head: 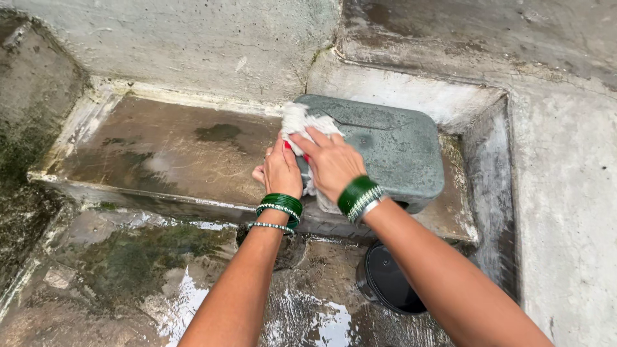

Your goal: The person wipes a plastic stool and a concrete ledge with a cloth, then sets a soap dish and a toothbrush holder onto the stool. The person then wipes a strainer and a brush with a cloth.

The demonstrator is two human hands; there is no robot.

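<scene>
Both hands grasp one crumpled white cloth (297,122): the left hand (281,172) pinches its lower part, the right hand (331,162) presses it on the grey-green rectangular stone block (392,151). This block lies at the right end of the wet stone ledge (160,160), its long axis along the ledge. Below, a black round bucket (391,283) stands on the wet floor (128,276); its contents cannot be told.

Stone ledge (167,154), wet and stained brown, dark patch near its middle. Whitewashed wall (193,38) at 12 o'clock, another wall (565,193) at 3 o'clock. Black bucket (389,283) at 5 o'clock below the ledge. Wet floor (128,276) with puddles and green algae at 7 o'clock.
</scene>
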